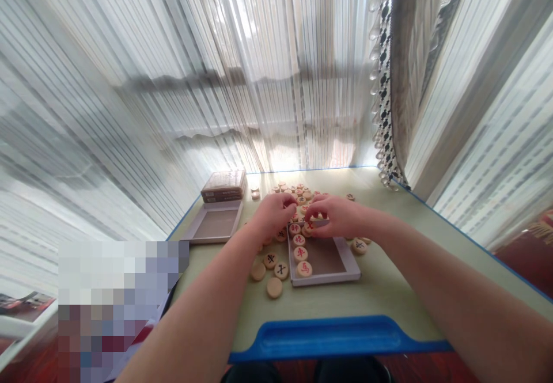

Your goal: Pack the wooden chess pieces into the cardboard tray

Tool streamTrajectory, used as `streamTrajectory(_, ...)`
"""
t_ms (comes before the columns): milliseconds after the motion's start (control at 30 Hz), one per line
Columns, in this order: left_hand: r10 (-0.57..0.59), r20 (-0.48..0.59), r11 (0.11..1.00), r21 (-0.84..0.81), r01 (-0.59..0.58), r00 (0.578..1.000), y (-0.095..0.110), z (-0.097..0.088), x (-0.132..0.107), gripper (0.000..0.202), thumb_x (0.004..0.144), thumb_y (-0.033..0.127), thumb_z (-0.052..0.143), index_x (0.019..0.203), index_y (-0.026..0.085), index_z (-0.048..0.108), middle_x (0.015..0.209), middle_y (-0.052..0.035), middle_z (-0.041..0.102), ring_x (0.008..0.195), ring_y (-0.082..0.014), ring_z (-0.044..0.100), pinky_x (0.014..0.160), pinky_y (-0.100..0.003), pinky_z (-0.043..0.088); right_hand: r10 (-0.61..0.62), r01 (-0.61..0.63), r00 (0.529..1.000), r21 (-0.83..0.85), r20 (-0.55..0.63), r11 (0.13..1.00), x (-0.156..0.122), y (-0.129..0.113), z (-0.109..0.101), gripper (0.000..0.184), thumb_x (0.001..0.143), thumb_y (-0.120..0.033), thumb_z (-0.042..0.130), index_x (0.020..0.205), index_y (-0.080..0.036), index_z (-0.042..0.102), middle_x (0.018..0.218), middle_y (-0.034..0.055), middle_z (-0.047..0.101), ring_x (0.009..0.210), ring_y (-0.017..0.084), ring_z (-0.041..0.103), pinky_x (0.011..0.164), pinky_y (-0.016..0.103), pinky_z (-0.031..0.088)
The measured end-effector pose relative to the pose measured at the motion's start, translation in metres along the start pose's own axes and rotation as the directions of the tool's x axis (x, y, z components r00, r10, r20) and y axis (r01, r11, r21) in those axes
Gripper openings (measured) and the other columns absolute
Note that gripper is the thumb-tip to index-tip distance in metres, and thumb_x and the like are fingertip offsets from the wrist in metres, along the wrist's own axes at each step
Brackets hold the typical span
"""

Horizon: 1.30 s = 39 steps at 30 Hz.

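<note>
Your right hand (332,213) is bending its fingers partly closed, the tips meeting a red-marked disc (310,228) at the far end of the tray (326,280); whether they are gripping it or merely touching it, you cannot tell from this view. Your left hand (276,210) is hovering just beside, fingers bent near the pile (299,190); whether it is holding anything cannot be told, as the hand is hiding its own fingertips.

Four discs (300,254) are lying flat, marks upward, in a column along the tray's left wall, the contacted one sitting just right of the farthest. Loose discs (280,270), some marked dark and some plain, are lying on the table (389,302) left of the tray.

Judging by looks, you are handling light, stiff, hardly fragile pieces, with smooth faces likely to slip. Their rounded rims are offering the best hold: thumb and forefinger on opposite sides, clear of neighbouring pieces.
</note>
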<state>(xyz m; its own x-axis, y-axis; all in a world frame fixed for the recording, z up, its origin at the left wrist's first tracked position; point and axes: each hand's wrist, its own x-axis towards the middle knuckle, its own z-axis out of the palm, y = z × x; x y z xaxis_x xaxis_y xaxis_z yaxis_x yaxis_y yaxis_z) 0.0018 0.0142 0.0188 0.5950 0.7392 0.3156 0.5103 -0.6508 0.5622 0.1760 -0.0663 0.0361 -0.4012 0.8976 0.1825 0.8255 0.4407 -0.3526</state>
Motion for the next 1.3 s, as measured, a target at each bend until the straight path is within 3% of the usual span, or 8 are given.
streamTrajectory(667, 0.04, 0.064, 0.985, 0.163, -0.05, 0.997, 0.003, -0.002, -0.002, 0.025, 0.073, 0.024, 0.046, 0.082, 0.019, 0.069, 0.075, -0.0018, 0.067, 0.07, -0.0161, 0.058, 0.063, -0.025, 0.042, -0.007, 0.007, 1.0, -0.039, 0.004, 0.999, 0.003, 0.0, 0.006, 0.026, 0.068, -0.038, 0.064, 0.09, -0.025, 0.065, 0.092, 0.0031, 0.061, 0.086, 0.021, 0.057, 0.078, 0.035, 0.045)
streamTrajectory(900, 0.024, 0.077, 0.983, 0.18, -0.037, 0.997, 0.006, -0.002, -0.003, 0.025, 0.071, 0.021, 0.047, 0.082, 0.019, 0.069, 0.07, -0.0017, 0.067, 0.067, -0.0161, 0.057, 0.061, -0.025, 0.043, 0.071, -0.068, 0.997, -0.084, 0.024, 0.994, -0.001, 0.006, 0.004, 0.033, 0.062, -0.019, 0.061, 0.095, -0.023, 0.06, 0.098, 0.0054, 0.06, 0.089, 0.022, 0.056, 0.077, 0.033, 0.045)
streamTrajectory(1300, 0.036, 0.083, 0.982, 0.183, -0.05, 0.996, 0.012, -0.003, -0.005, 0.026, 0.071, 0.02, 0.047, 0.082, 0.02, 0.071, 0.071, -0.0013, 0.068, 0.069, -0.0164, 0.058, 0.064, -0.024, 0.044, 0.097, -0.1, 0.994, -0.076, -0.039, 0.992, 0.003, 0.011, 0.014, 0.038, 0.065, -0.028, 0.063, 0.102, -0.023, 0.058, 0.097, 0.0054, 0.063, 0.084, 0.022, 0.058, 0.073, 0.032, 0.045)
